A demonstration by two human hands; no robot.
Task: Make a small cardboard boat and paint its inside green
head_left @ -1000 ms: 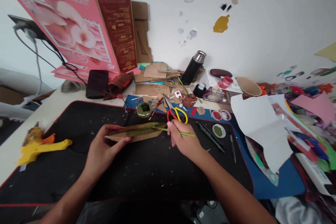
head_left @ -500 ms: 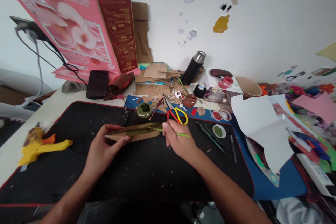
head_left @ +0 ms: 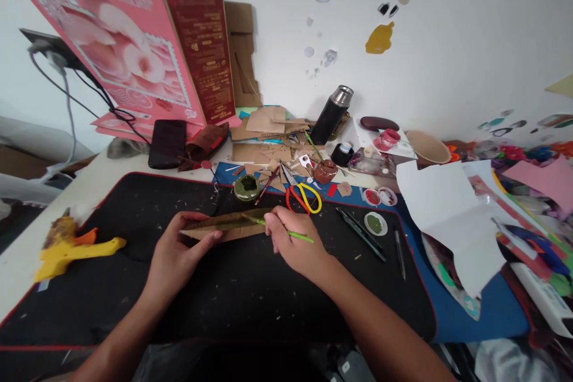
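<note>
My left hand (head_left: pixel 181 248) is closed on the left end of a long, narrow cardboard piece (head_left: pixel 233 230), thumb on its near side. Dark green paint covers part of its upper inner surface. Between the fingertips of my right hand (head_left: pixel 293 239) is a thin paintbrush (head_left: pixel 301 236) with a bright green handle. The brush tip reaches into the painted part of the cardboard. Just beyond stands an open jar of dark green paint (head_left: pixel 246 188). Scissors (head_left: pixel 304 198) with red and yellow handles lie behind my right hand.
A yellow glue gun (head_left: pixel 74 248) lies at the left of the black mat (head_left: pixel 250 304). Pens (head_left: pixel 362 234) and a lid with green paint (head_left: pixel 375 224) are on the right. Behind stand cardboard scraps (head_left: pixel 264 125), a black thermos (head_left: pixel 332 114) and a brown paint jar (head_left: pixel 325 171).
My right hand and the paintbrush have moved a little left along the cardboard. My left hand keeps its hold in nearly the same place. The view has shifted slightly.
</note>
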